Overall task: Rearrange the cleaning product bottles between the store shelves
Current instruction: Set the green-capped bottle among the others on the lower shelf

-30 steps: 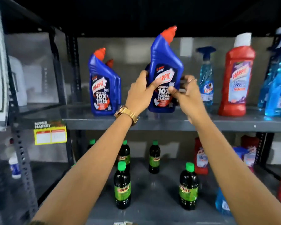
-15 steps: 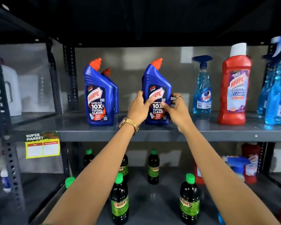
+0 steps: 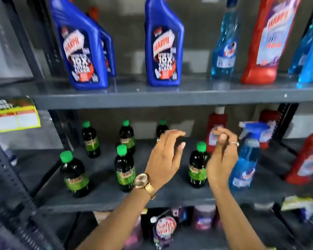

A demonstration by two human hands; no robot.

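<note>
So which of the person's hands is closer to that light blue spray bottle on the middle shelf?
The right hand. It hovers just left of the spray bottle, almost against it. The left hand is further left, beyond a green-capped dark bottle standing between the hands.

Blue Harpic bottle [image 3: 163, 44]: upright on the shelf above both hands, label forward, held by nothing.
Second blue Harpic bottle [image 3: 80, 46]: up and left of the hands, tilted slightly.
Red Harpic bottle [image 3: 267, 42]: upright, up and right.
</note>
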